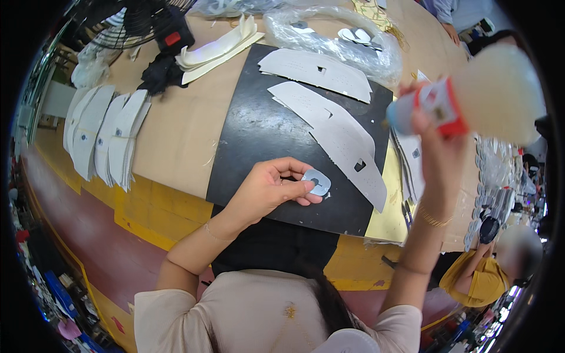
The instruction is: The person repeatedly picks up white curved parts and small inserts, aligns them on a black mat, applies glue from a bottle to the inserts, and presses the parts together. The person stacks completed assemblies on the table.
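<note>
My left hand [271,187] pinches a small grey-blue oval piece [319,187] with a dark opening, just above the black mat [259,129]. Raised at the right, my right hand [434,138] grips a bottle [500,94] with a cloudy cream body, a red and white band and a pale blue end. The bottle lies on its side in the air, blue end toward the left, somewhat blurred. Beyond my left hand, curved white panels [338,126] with small cut-outs lie on the mat. More such panels [318,69] rest at its far side.
Bundled white panels [106,138] stand at the table's left edge. Cream curved strips [220,47], a fan [132,23] and clear plastic [335,41] lie farther back. Yellow sheeting [385,217] and scissors [407,215] sit right of the mat. A person in yellow [477,276] is at the right.
</note>
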Action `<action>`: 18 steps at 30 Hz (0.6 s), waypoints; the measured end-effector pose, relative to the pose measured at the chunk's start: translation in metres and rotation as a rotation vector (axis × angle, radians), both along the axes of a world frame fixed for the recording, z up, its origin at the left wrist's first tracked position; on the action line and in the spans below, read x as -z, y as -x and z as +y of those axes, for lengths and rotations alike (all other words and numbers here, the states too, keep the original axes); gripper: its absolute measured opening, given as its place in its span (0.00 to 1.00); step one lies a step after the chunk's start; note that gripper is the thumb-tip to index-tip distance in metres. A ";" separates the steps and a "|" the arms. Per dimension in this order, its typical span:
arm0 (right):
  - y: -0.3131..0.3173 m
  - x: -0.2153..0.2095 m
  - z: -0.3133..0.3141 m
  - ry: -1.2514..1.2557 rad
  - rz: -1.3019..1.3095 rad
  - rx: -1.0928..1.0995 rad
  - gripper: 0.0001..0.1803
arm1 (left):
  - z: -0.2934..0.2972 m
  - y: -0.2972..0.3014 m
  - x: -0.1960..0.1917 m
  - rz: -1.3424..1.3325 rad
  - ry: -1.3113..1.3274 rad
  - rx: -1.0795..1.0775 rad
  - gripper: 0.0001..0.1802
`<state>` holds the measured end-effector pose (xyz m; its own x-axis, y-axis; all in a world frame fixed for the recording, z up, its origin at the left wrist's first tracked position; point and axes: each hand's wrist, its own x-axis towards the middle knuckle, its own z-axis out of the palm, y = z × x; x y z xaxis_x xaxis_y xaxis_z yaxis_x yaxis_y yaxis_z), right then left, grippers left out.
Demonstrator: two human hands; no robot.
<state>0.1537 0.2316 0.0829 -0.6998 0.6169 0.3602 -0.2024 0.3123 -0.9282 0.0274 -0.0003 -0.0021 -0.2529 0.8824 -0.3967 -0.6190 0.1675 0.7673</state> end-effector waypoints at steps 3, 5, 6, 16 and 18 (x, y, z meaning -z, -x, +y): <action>-0.017 0.029 -0.033 0.244 0.174 -0.107 0.41 | 0.002 0.000 0.001 0.012 -0.001 0.033 0.12; -0.022 0.039 -0.051 0.257 0.164 -0.052 0.49 | 0.001 0.002 0.000 0.025 0.010 0.054 0.12; -0.022 0.038 -0.060 0.222 0.090 0.067 0.57 | 0.001 0.002 -0.001 0.032 0.017 0.067 0.12; -0.028 0.053 -0.073 0.165 0.415 -0.083 0.61 | 0.006 -0.007 -0.007 0.101 0.053 0.105 0.11; -0.027 0.054 -0.076 0.111 0.383 -0.073 0.60 | 0.006 -0.007 -0.011 0.079 0.049 0.118 0.11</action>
